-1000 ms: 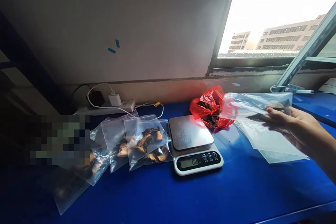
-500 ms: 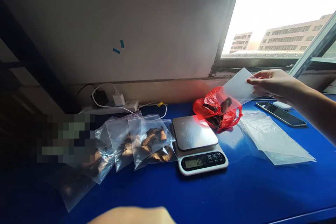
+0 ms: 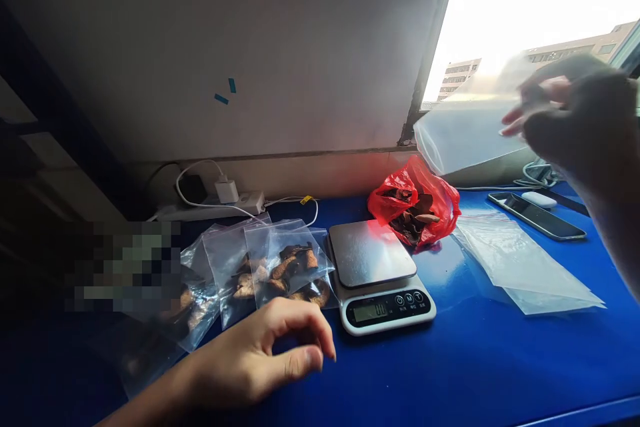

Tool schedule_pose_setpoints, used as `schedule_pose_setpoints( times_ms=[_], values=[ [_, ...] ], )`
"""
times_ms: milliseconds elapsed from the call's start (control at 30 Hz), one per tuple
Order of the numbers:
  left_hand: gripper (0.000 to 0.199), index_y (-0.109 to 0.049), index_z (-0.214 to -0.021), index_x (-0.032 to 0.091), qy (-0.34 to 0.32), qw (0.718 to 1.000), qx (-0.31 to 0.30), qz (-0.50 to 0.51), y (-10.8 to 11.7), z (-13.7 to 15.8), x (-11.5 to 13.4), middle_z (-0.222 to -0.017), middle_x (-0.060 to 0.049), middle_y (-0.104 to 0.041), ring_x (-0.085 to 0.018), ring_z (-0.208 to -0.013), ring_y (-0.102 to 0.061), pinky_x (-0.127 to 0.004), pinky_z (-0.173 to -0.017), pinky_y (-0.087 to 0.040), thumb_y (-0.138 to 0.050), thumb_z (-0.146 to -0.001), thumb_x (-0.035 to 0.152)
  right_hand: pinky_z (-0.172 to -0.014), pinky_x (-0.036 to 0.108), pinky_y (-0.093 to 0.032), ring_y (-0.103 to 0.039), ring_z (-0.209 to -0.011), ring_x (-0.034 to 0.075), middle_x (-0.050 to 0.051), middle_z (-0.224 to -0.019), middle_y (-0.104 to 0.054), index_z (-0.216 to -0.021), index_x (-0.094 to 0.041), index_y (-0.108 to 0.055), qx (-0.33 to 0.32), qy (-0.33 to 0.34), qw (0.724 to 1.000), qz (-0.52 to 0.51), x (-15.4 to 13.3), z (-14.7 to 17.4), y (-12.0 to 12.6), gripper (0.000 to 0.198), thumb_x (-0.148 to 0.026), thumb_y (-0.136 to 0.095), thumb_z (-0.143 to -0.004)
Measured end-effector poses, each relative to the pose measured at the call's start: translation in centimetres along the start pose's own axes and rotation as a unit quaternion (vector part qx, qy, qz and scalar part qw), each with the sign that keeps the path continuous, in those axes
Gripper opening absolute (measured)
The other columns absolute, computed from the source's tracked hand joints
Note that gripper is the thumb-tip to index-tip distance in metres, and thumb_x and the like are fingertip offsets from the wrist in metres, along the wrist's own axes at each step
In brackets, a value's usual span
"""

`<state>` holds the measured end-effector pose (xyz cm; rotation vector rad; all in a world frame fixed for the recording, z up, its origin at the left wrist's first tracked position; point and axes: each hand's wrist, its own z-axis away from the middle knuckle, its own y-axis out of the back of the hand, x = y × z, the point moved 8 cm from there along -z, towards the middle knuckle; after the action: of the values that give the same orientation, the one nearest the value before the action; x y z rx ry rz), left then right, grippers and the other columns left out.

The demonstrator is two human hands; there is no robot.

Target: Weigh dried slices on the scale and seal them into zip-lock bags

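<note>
My right hand (image 3: 565, 107), somewhat blurred, is raised in front of the window and pinches a clear plastic bag (image 3: 465, 130) that hangs to its left. Below that bag lies an open red plastic bag (image 3: 443, 203) with dark dried pieces (image 3: 413, 220) inside. My left hand (image 3: 270, 347) hovers at the front, fingers curved and thumb apart, with nothing between them. Beside it a kitchen scale (image 3: 373, 253) has a bare steel plate, and its display reads about 0.0. To the left, several zip bags (image 3: 265, 240) hold brown dried slices (image 3: 287, 267).
A stack of flat plastic bags (image 3: 530, 263) lies on the right of the blue table (image 3: 480, 367). Behind it are a phone (image 3: 537, 215) and a white rounded case (image 3: 539, 199). A power strip (image 3: 250, 201) with a charger (image 3: 227, 189) stands along the wall.
My right hand has lifted the clear plastic bag up and to the right, away from the red bag. My left hand has risen into view from the bottom edge.
</note>
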<state>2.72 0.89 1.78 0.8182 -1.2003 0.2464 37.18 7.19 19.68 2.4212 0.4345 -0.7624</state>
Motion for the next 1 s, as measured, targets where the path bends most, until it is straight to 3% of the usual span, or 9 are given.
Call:
schedule_pose_setpoints(
  times_ms=[100, 167, 267, 367, 467, 567, 733, 867, 1000],
  values=[
    [0.033, -0.063, -0.105, 0.023, -0.007, 0.996, 0.074, 0.048, 1.5, -0.5, 0.0, -0.100, -0.005, -0.063, -0.018, -0.086, -0.060, -0.029, -0.079, -0.050, -0.053, -0.092, 0.051, -0.059, 0.036, -0.048, -0.070, -0.067, 0.017, 0.006, -0.070, -0.069, -0.109, -0.016, -0.057, -0.041, 0.054, 0.982, -0.179, -2.3, 4.1, 0.9, 0.027, -0.036, -0.059, -0.091],
    [0.048, -0.055, -0.123, 0.026, -0.029, 0.986, 0.132, 0.101, 2.5, -0.7, -0.1, -0.120, -0.009, -0.060, -0.022, -0.099, -0.060, -0.032, -0.086, -0.050, -0.054, -0.089, 0.060, -0.058, 0.036, -0.056, -0.072, -0.065, 0.020, 0.003, -0.068, -0.069, -0.092, -0.021, -0.054, -0.123, 0.084, 0.942, -0.302, -4.2, 7.6, -0.1, 0.017, -0.035, -0.065, -0.088],
    [0.066, -0.045, -0.135, 0.027, -0.047, 0.968, 0.197, 0.145, 3.5, -0.5, -0.6, -0.131, -0.012, -0.056, -0.027, -0.111, -0.058, -0.036, -0.092, -0.050, -0.056, -0.084, 0.067, -0.054, 0.033, -0.057, -0.072, -0.064, 0.019, 0.001, -0.074, -0.072, -0.091, -0.025, -0.048, -0.209, 0.078, 0.887, -0.404, -6.0, 12.7, -2.6, 0.011, -0.031, -0.055, -0.096],
    [0.047, -0.061, -0.112, 0.022, -0.040, 0.964, 0.224, 0.136, 3.7, 0.0, -0.9, -0.097, -0.007, -0.068, -0.021, -0.088, -0.063, -0.033, -0.084, -0.051, -0.058, -0.087, 0.062, -0.061, 0.030, -0.056, -0.069, -0.065, 0.014, -0.002, -0.072, -0.070, -0.093, -0.026, -0.045, -0.243, 0.058, 0.879, -0.405, -5.8, 16.2, -5.5, 0.007, -0.028, -0.046, -0.100],
    [0.034, -0.064, -0.086, 0.020, -0.041, 0.952, 0.275, 0.126, 4.3, 0.6, -1.1, -0.068, 0.000, -0.061, -0.013, -0.065, -0.057, -0.026, -0.070, -0.049, -0.059, -0.089, 0.054, -0.058, 0.028, -0.052, -0.063, -0.062, 0.014, -0.001, -0.069, -0.065, -0.086, -0.025, -0.049, -0.325, 0.065, 0.868, -0.371, -5.3, 18.2, -7.7, 0.015, -0.035, -0.050, -0.097],
    [0.029, -0.063, -0.081, 0.021, -0.050, 0.934, 0.326, 0.140, 5.0, 0.8, -1.5, -0.065, 0.003, -0.057, -0.011, -0.061, -0.053, -0.023, -0.064, -0.047, -0.064, -0.088, 0.049, -0.055, 0.028, -0.047, -0.059, -0.062, 0.016, 0.003, -0.068, -0.064, -0.074, -0.023, -0.056, -0.375, 0.097, 0.850, -0.357, -4.9, 18.4, -7.8, 0.030, -0.048, -0.056, -0.091],
    [0.024, -0.065, -0.077, 0.020, -0.113, 0.876, 0.436, 0.174, 7.5, 1.9, -1.3, -0.061, 0.003, -0.056, -0.010, -0.056, -0.050, -0.021, -0.055, -0.044, -0.076, -0.077, 0.041, -0.069, 0.036, -0.049, -0.062, -0.070, 0.021, 0.005, -0.074, -0.067, -0.079, -0.024, -0.065, -0.396, 0.047, 0.810, -0.431, -3.1, 17.1, -7.8, 0.045, -0.064, -0.047, -0.089],
    [0.026, -0.065, -0.071, 0.020, -0.146, 0.837, 0.493, 0.188, 9.6, 3.1, -0.7, -0.053, 0.004, -0.050, -0.009, -0.049, -0.042, -0.020, -0.046, -0.036, -0.083, -0.067, 0.038, -0.064, 0.031, -0.046, -0.059, -0.066, 0.017, 0.003, -0.070, -0.065, -0.076, -0.022, -0.064, -0.370, 0.046, 0.833, -0.408, -2.9, 16.9, -8.1, 0.036, -0.049, -0.049, -0.095],
    [0.027, -0.067, -0.069, 0.022, -0.159, 0.839, 0.483, 0.192, 10.7, 3.5, 0.0, -0.051, 0.004, -0.048, -0.008, -0.050, -0.041, -0.020, -0.048, -0.037, -0.085, -0.065, 0.041, -0.054, 0.027, -0.040, -0.054, -0.059, 0.014, 0.002, -0.065, -0.062, -0.072, -0.022, -0.060, -0.375, 0.104, 0.869, -0.305, -4.2, 18.0, -8.3, 0.028, -0.038, -0.053, -0.094]
  ],
)
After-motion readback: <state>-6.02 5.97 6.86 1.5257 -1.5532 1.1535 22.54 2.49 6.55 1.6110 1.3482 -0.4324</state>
